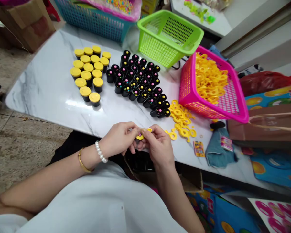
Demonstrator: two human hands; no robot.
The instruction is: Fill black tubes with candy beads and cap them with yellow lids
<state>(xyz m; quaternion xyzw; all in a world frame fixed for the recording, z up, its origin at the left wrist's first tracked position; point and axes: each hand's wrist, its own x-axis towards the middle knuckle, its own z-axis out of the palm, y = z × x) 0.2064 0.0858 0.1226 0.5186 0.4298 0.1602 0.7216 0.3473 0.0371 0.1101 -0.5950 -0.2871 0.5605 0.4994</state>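
Note:
Just beyond the table's front edge, my left hand point(122, 137) and my right hand point(161, 145) meet with fingers closed around one small piece. It shows a yellow plastic ring point(140, 138) around a dark middle with a pink dot; a further yellow bit shows at the right fingertips. Fingers hide most of it, so I cannot tell whether a whole cup sits beneath. Beyond my hands stand rows of small black cups point(134, 93) with pink or yellow dots in them. Loose yellow ring pieces point(181, 118) lie to the right of those cups.
Yellow-lidded black cups point(94, 97) stand at the left. Behind are a blue basket point(94, 24) and a green basket point(157, 48). A pink basket point(208, 108) of yellow pieces stands right, near a small printed packet point(199, 149) and blue denim cloth point(218, 150). An open carton is below.

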